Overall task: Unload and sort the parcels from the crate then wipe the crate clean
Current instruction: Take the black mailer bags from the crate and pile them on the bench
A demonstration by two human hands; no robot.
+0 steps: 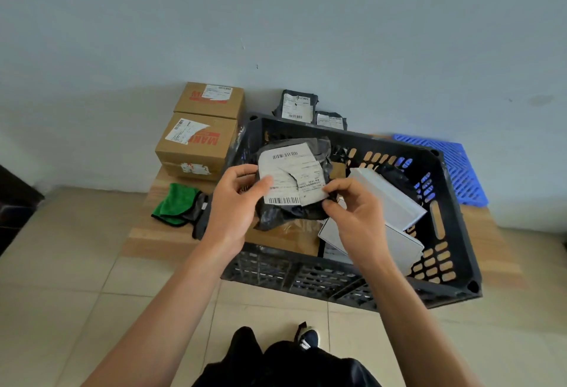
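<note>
While both hands, left hand (pixel 236 199) and right hand (pixel 352 217), pinch the black parcel (pixel 294 184) above the crate (pixel 454 233), matching black bags (pixel 310 110) lie straight ahead at the bench's far edge.

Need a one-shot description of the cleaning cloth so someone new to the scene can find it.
Start at the black crate on the low wooden table. Just off its left wall, in front of the two stacked cardboard boxes, lies a crumpled cloth. It is the only bright green thing there, with a grey fold on its crate side.
</note>
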